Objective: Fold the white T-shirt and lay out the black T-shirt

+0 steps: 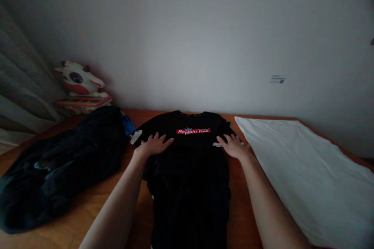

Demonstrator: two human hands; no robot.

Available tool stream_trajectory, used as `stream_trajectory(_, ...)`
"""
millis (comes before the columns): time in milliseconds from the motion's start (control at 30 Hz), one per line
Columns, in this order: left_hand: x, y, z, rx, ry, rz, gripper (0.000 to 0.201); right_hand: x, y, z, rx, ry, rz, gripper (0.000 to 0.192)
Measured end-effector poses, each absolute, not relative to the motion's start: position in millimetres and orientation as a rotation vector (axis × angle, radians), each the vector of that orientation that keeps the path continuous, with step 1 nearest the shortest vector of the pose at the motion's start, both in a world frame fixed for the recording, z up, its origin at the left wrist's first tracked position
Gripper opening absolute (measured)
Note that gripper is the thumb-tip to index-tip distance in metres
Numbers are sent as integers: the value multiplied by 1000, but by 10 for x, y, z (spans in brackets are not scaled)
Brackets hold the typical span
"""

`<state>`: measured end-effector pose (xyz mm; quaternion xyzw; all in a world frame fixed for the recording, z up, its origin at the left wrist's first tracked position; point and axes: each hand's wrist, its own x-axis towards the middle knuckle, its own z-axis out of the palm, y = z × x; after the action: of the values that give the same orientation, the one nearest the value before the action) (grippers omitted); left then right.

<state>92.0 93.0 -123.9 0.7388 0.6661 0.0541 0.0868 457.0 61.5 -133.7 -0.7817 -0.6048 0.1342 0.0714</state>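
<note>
A black T-shirt (189, 171) lies spread face up in front of me, its collar toward the wall. Across its chest runs a red print reading "Remain free", and both sleeves end in white trim. My left hand (154, 144) rests flat near the left sleeve with the fingers spread. On the other side my right hand (233, 146) lies with spread fingers over the right sleeve's white cuff. Neither hand grips anything. The shirt's lower end runs out of the bottom of the view.
An orange-brown surface (242, 202) carries the shirt. Dark crumpled clothing (73, 163) lies at left, with a blue piece (127, 125) beside it. Behind it sits a cow-shaped toy keyboard (83, 85) by a curtain (23, 78). White cloth (309, 171) lies at right. A wall (189, 39) closes the back.
</note>
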Motion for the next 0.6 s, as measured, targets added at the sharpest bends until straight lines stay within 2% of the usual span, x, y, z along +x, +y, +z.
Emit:
stream_trajectory(100,931,931,-1326,2085,2054,69,80,4624,605,-1438,-2330,-1804,265,67)
stream_trajectory(267,932,928,-1431,2163,2112,255,66,4651,604,-1396,-2208,-1830,116,50)
stream_trajectory(333,933,924,-1450,2179,2123,300,63,4599,603,-1327,-2138,-1877,160,43)
stream_trajectory(500,945,899,-1433,2184,2113,333,60,4543,589,-1216,-2076,-1910,316,49)
stream_trajectory(600,940,870,-1392,2181,2081,341,62,4630,572,-1184,-2097,-1896,353,40)
